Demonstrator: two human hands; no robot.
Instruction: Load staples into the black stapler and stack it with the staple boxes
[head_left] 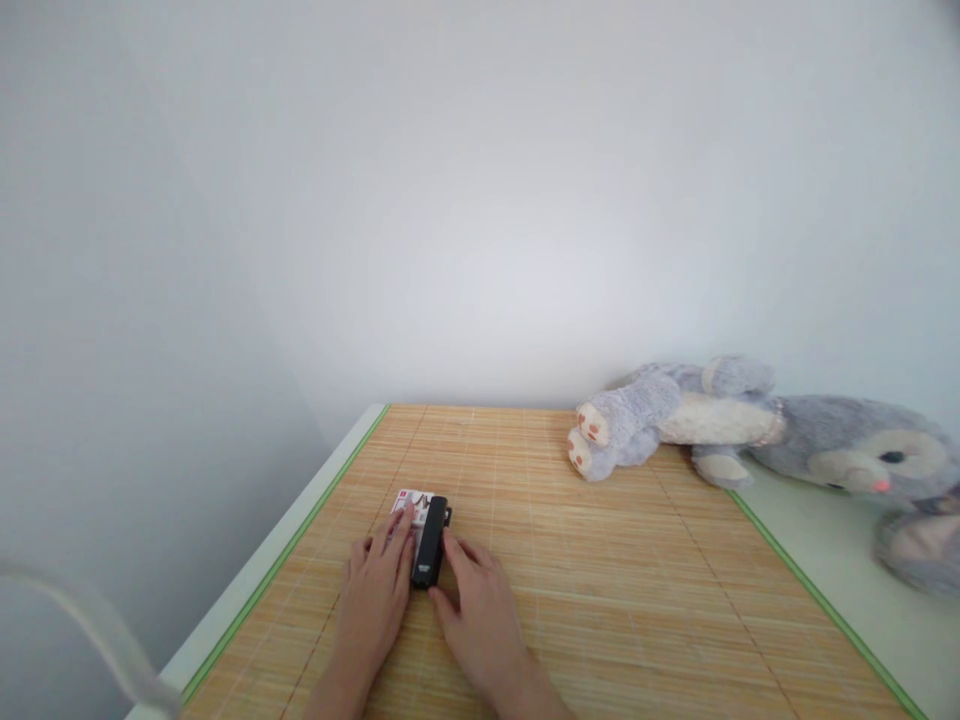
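A slim black stapler (429, 548) lies lengthwise on the mat, its small pale lettering at the near end. Just left of it is a white printed card or pack (412, 503) with a pink mark, partly covered by fingers. My left hand (377, 578) rests flat over this pack, its fingers stretched out and open, close to the stapler's left side. On the other side, my right hand (478, 605) touches the stapler with thumb and forefinger apart, the thumb by the near end and the forefinger along the right edge. Its other fingers are partly hidden.
A bamboo mat (600, 600) with green edging covers much of the white table (847, 530). At the back right, a grey plush toy (720, 415) lies on its side. Behind is a plain wall (480, 200). A blurred white cable-like strip (97, 630) crosses the lower left.
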